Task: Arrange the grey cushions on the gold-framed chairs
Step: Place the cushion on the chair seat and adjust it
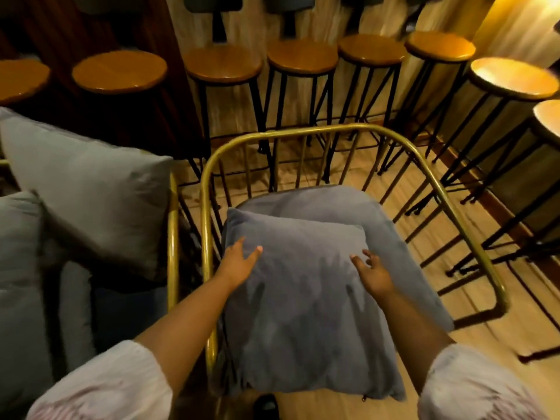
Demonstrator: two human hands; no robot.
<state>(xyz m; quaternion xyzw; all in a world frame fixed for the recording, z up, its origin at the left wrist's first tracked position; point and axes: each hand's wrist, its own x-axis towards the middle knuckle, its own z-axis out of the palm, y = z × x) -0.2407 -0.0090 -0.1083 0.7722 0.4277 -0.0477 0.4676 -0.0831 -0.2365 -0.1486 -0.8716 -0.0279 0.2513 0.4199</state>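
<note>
A gold-framed chair (342,128) with thin spindles stands in the middle, with a grey seat pad (339,204) on it. A square grey cushion (300,316) lies flat on that pad, reaching over the chair's front. My left hand (239,262) rests on the cushion's upper left edge with fingers spread. My right hand (374,272) hovers at its upper right edge, fingers apart; whether it touches is unclear. Neither hand grips the cushion. A second gold-framed chair (172,237) at the left holds a large pale grey cushion (91,189) leaning upright.
Several round wooden bar stools (222,63) on black legs stand in a row behind the chairs and curve down the right side. More grey cushions (18,283) are piled at the far left. The floor (439,247) is light wood.
</note>
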